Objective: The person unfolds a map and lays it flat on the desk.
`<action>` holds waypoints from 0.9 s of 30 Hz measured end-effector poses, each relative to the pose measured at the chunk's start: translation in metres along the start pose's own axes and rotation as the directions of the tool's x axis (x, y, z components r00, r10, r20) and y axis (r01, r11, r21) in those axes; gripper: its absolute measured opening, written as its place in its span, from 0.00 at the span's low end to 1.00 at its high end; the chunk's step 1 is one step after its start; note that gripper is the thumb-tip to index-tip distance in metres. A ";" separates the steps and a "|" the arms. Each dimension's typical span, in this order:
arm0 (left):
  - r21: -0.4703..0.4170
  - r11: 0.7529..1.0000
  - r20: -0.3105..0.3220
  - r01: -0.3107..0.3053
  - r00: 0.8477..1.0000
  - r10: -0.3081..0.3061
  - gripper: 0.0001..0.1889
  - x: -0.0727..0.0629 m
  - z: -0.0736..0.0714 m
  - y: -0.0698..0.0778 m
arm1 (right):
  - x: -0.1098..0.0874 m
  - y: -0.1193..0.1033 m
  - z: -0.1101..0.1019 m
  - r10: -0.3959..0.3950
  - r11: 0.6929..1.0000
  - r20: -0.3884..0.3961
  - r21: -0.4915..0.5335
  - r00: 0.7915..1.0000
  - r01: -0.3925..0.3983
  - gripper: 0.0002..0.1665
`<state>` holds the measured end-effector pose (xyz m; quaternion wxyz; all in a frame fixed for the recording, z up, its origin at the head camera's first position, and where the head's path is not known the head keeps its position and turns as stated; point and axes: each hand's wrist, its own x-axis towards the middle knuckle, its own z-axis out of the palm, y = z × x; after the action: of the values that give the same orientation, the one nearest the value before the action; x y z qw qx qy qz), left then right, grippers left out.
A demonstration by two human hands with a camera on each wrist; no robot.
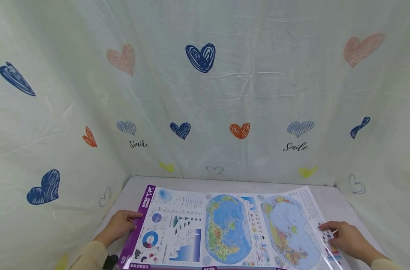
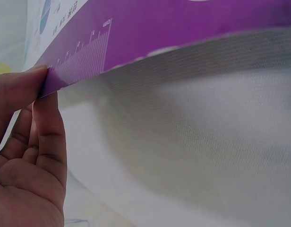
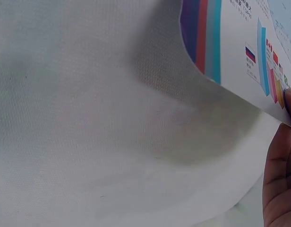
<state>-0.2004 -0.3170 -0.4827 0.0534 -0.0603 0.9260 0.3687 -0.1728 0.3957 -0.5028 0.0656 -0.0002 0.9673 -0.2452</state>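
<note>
A wide glossy world map sheet (image 1: pixel 188 225) with a purple left border spans the front of the table in the head view. It carries two oval maps, charts and small flags. My left hand (image 1: pixel 118 225) pinches its purple left edge between thumb and fingers; the left wrist view shows the thumb (image 2: pixel 22 87) on top and fingers beneath. My right hand (image 1: pixel 350 240) pinches the right edge near the printed flags, and its fingers (image 3: pixel 278 165) show under the sheet in the right wrist view. Both side edges are raised off the white surface, casting shadows below.
The white table (image 1: pixel 259 182) shows behind the sheet and along both sides. A pale curtain (image 1: pixel 211 97) printed with hearts and "Smile" encloses the back and sides. A small black object (image 1: pixel 110 261) lies by the left sleeve (image 1: pixel 90 257).
</note>
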 end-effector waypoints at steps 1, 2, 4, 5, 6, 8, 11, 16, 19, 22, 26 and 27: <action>-0.003 1.000 0.000 0.001 1.000 -0.001 0.19 0.000 0.000 0.000 | 0.000 0.001 0.000 0.002 1.000 0.006 0.005 1.000 -0.002 0.22; 0.001 1.000 0.002 -0.002 1.000 0.002 0.19 0.000 0.000 0.001 | -0.001 0.002 0.001 0.002 1.000 0.007 0.007 1.000 -0.002 0.22; 0.005 1.000 0.003 -0.007 1.000 0.007 0.19 0.000 0.001 0.001 | -0.001 0.003 0.001 0.001 1.000 0.010 0.014 1.000 -0.001 0.22; 0.005 1.000 0.002 -0.006 1.000 0.006 0.18 0.000 0.001 0.002 | -0.001 0.003 0.002 0.002 1.000 0.011 0.018 1.000 -0.002 0.22; 0.006 1.000 0.003 -0.005 1.000 0.005 0.18 0.000 0.001 0.002 | -0.001 0.004 0.002 0.004 1.000 0.013 0.023 1.000 -0.004 0.22; 0.013 1.000 0.005 -0.004 1.000 0.004 0.18 0.001 0.002 0.003 | -0.001 0.005 0.003 0.008 0.999 0.019 0.032 1.000 -0.009 0.22; 0.025 1.000 0.011 0.002 1.000 -0.002 0.18 0.002 0.003 0.003 | -0.001 0.008 0.005 0.014 0.999 0.034 0.040 0.999 -0.016 0.22; 0.042 0.999 0.021 0.011 1.000 -0.012 0.18 0.003 0.003 0.000 | 0.000 0.012 0.008 0.043 0.998 0.058 0.049 0.997 -0.046 0.21; 0.044 0.999 0.030 0.018 0.999 -0.019 0.18 0.002 0.003 -0.001 | 0.001 0.013 0.008 0.044 0.998 0.056 0.044 0.997 -0.047 0.20; 0.063 0.998 0.042 0.023 0.999 -0.026 0.18 0.002 0.003 -0.003 | -0.001 0.013 0.006 0.038 0.999 0.058 0.025 0.998 -0.039 0.19; 0.147 0.989 0.027 0.017 0.999 -0.022 0.18 0.002 0.000 -0.006 | -0.003 0.016 0.001 0.042 0.999 0.075 -0.021 0.996 -0.041 0.20; 0.174 0.985 0.020 0.005 1.000 -0.009 0.19 0.002 -0.002 -0.005 | -0.003 0.017 -0.002 0.035 0.999 0.074 -0.033 0.997 -0.033 0.21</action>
<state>-0.2018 -0.3217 -0.4851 0.0694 -0.0547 0.9539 0.2869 -0.1698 0.4116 -0.5091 0.1060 0.0061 0.9678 -0.2282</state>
